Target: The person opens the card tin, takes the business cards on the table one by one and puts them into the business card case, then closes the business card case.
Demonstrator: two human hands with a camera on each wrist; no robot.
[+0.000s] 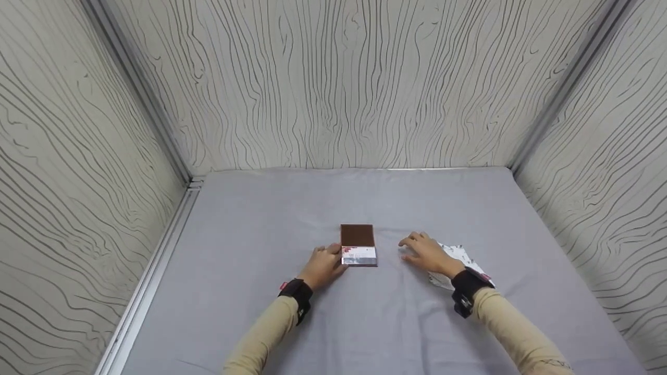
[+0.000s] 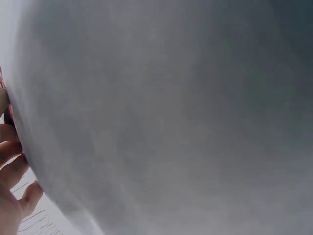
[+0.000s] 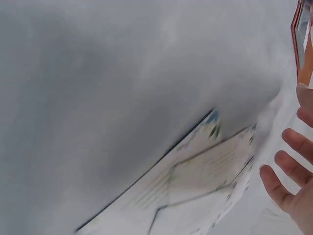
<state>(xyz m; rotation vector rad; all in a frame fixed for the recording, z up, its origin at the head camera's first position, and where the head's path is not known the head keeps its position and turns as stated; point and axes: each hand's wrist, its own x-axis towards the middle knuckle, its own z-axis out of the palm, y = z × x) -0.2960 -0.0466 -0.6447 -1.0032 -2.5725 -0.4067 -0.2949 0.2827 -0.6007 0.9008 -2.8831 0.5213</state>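
Note:
A flat brown card case point(image 1: 357, 235) lies unfolded on the cloth, its near half covered by a white card point(image 1: 358, 255) with red floral print. My left hand point(image 1: 322, 266) holds the case at its left side, fingers along the edge and thumb by the near corner. Only bent fingers point(image 2: 14, 169) and a sliver of the case appear in the left wrist view. To the right, my right hand point(image 1: 427, 255) hovers with spread, relaxed fingers and nothing in them. White printed papers point(image 1: 457, 253) lie partly hidden beneath that hand and wrist; the right wrist view shows them overlapping, with leaf motifs.
A grey cloth point(image 1: 260, 208) with soft wrinkles covers the table. Wood-grain patterned panels point(image 1: 333, 83) enclose it at the back and both sides, and a metal rail point(image 1: 148, 281) runs along the left edge.

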